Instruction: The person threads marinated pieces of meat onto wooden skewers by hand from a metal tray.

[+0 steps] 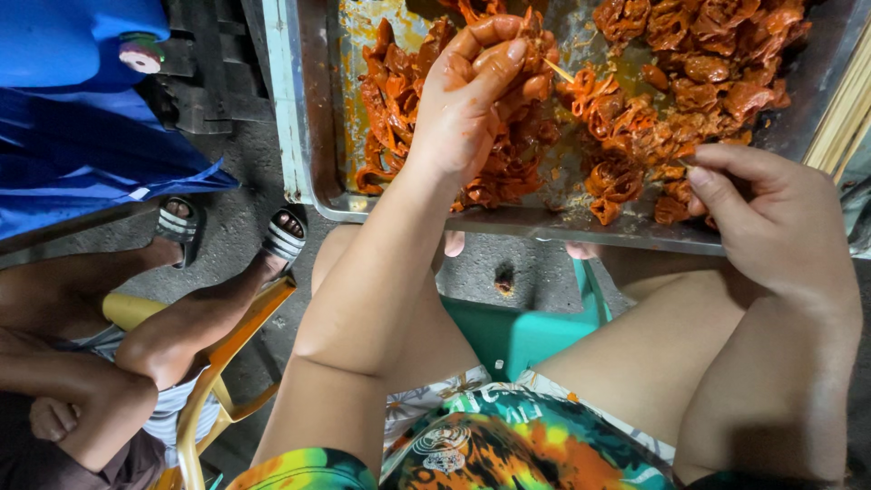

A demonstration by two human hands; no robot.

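Nearest, the right hand (771,218) sits at the tray's (295,109) near edge, fingers closed around a thin stick that reaches into the orange meat (635,127). Farther in, mid-tray, the left hand (467,95) pinches a meat piece (535,54) on the stick's (560,71) tip.

Rough dark grey concrete floor (227,236), stained, small brown scrap on it. Teal plastic stool (517,336) is the landmark, centre bottom. Left of the stool: yellow-orange plastic chair (213,381), a seated person's legs in striped sandals (286,234). Further left and above: blue plastic container (63,100), black crate (213,73) beside it. Dim, warm artificial light, soft shadows. No walls visible.
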